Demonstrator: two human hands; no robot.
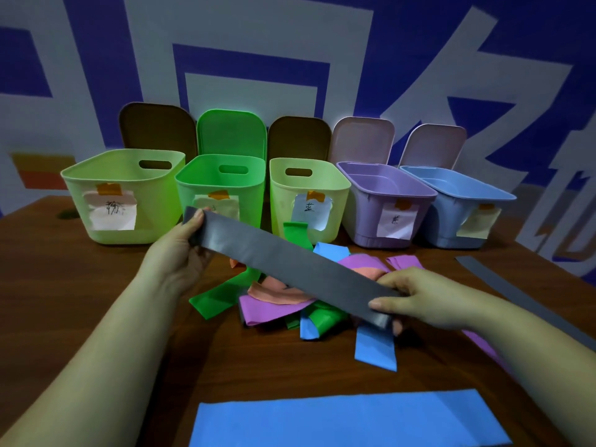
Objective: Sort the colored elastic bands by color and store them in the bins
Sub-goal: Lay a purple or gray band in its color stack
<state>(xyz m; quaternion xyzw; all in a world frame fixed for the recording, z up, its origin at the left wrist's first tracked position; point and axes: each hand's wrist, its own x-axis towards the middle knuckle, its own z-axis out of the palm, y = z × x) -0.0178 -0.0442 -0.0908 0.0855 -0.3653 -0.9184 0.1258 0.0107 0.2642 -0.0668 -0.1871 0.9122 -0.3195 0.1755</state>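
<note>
Hands, left hand [180,250] and right hand [416,298], pinch grey band [290,266] ends above pile [290,301].

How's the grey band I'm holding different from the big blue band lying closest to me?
The grey band is narrower, held taut in the air between the left hand and right hand, slanting over the pile. The blue band looks wider and lies flat on the table, untouched. Both are flat, single-coloured strips.

Each bin carries a taped paper label [113,210] with handwriting. The characters look Chinese, perhaps colour names, but none reads clearly.
</note>
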